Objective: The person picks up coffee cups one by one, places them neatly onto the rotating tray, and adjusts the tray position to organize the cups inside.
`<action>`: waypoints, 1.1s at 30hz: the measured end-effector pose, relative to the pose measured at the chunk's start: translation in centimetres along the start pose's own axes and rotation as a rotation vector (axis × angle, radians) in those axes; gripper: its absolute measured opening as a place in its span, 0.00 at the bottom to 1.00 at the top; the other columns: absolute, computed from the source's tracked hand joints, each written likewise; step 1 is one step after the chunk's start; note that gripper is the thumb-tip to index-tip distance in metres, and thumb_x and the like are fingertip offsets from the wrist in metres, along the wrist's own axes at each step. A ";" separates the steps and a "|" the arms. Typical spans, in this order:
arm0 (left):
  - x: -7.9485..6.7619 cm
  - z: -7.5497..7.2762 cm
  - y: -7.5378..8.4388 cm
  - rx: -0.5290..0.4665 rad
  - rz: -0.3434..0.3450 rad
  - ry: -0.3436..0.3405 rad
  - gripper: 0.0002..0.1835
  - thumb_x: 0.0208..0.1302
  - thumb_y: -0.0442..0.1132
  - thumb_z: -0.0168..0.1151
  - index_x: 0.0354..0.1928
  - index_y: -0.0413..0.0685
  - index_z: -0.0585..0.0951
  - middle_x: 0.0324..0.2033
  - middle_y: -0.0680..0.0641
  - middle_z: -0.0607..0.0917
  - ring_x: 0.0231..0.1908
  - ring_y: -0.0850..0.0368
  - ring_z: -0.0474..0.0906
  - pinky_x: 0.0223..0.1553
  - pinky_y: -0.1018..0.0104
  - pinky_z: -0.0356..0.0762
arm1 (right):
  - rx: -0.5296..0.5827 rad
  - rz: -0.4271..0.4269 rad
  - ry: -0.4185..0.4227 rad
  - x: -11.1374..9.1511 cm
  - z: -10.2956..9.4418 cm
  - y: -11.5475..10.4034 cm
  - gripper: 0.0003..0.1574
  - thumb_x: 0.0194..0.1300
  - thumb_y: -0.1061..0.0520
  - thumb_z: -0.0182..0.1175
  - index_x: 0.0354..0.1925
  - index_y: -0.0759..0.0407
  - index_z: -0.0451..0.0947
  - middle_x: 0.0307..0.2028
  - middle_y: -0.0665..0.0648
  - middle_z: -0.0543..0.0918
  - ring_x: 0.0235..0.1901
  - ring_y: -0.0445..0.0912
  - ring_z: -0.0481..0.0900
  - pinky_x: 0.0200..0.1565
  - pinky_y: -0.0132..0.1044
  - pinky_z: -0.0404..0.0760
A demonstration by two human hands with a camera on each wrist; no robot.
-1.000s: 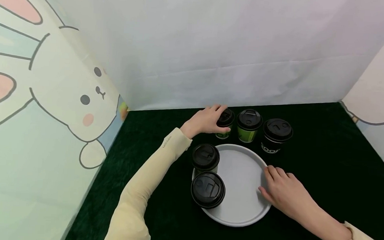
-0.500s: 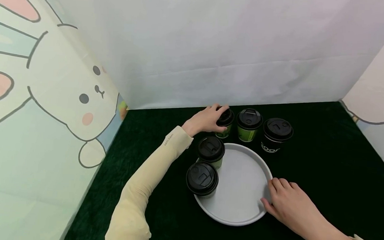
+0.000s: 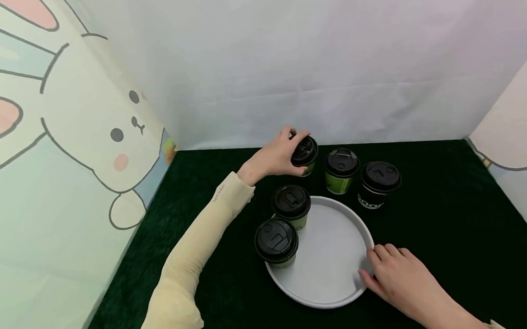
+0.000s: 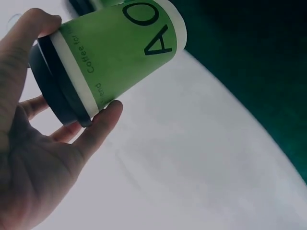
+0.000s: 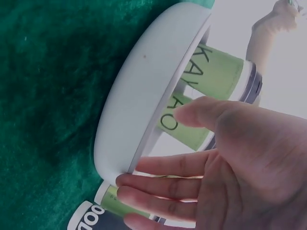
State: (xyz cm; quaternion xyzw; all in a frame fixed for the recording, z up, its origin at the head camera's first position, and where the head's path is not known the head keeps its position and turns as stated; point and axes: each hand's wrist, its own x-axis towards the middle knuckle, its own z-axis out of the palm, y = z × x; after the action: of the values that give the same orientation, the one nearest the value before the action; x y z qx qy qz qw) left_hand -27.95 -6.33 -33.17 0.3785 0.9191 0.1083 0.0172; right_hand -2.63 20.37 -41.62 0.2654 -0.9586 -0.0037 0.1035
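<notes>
My left hand (image 3: pixel 275 155) grips a green paper coffee cup (image 4: pixel 117 52) by its black lid and upper side, thumb and fingers on opposite sides. The cup appears raised off the dark green cloth, close to the back wall. My right hand (image 3: pixel 402 281) holds the right rim of a round white tray (image 3: pixel 330 257), its fingertips at the edge and its thumb just inside. Upright at the tray's left side stand two lidded cups, a rear cup (image 3: pixel 291 203) and a front cup (image 3: pixel 277 242). In the right wrist view both show green sides with black letters.
Behind the tray stand a green lidded cup (image 3: pixel 340 172) and, to its right, a black lidded cup (image 3: pixel 378 184) with white letters. A white wall (image 3: pixel 321 78) closes off the back. A rabbit-print panel (image 3: pixel 96 121) rises at the left.
The tray has turned clockwise; its two cups shifted toward the back and left. My right hand moved nearer along with the rim. My left hand has moved its cup back and slightly left.
</notes>
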 end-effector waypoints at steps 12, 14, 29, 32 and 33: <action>-5.3 -3.8 4.7 0.095 0.227 0.265 0.44 0.59 0.59 0.65 0.74 0.49 0.63 0.60 0.37 0.66 0.52 0.48 0.69 0.51 0.56 0.73 | 0.069 0.033 0.150 3.3 -1.1 3.4 0.32 0.73 0.39 0.54 0.50 0.67 0.81 0.43 0.65 0.84 0.40 0.58 0.83 0.36 0.52 0.82; -6.4 -4.1 5.9 0.111 0.269 0.275 0.44 0.59 0.59 0.65 0.73 0.48 0.63 0.61 0.37 0.66 0.53 0.47 0.70 0.53 0.56 0.74 | 0.079 0.047 0.167 4.2 -1.5 3.9 0.31 0.70 0.42 0.58 0.52 0.68 0.80 0.45 0.67 0.83 0.42 0.60 0.82 0.36 0.55 0.81; -11.7 -3.1 12.2 0.220 0.412 0.108 0.46 0.58 0.62 0.65 0.74 0.49 0.64 0.64 0.38 0.69 0.52 0.49 0.76 0.56 0.57 0.76 | 0.163 0.036 0.354 8.1 -2.2 5.5 0.32 0.63 0.53 0.65 0.59 0.72 0.74 0.52 0.70 0.77 0.41 0.63 0.82 0.35 0.56 0.81; -12.3 -2.7 13.0 0.254 0.436 0.039 0.46 0.58 0.63 0.64 0.75 0.51 0.64 0.65 0.40 0.69 0.55 0.50 0.75 0.59 0.57 0.74 | 0.174 0.048 0.350 8.6 -2.2 5.5 0.34 0.63 0.54 0.66 0.62 0.71 0.73 0.55 0.71 0.76 0.44 0.65 0.81 0.37 0.58 0.80; -12.5 -2.5 13.3 0.264 0.442 0.012 0.46 0.59 0.64 0.64 0.75 0.52 0.64 0.65 0.41 0.69 0.57 0.51 0.74 0.61 0.57 0.73 | 0.179 0.053 0.345 8.8 -2.3 5.5 0.35 0.64 0.54 0.66 0.63 0.71 0.72 0.56 0.71 0.76 0.45 0.65 0.80 0.38 0.59 0.80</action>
State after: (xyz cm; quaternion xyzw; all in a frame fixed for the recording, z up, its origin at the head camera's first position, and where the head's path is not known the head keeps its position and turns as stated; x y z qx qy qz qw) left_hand -10.13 -6.43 -28.51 0.5683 0.8204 -0.0090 -0.0620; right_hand -12.34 20.75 -37.35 0.2448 -0.9298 0.1299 0.2422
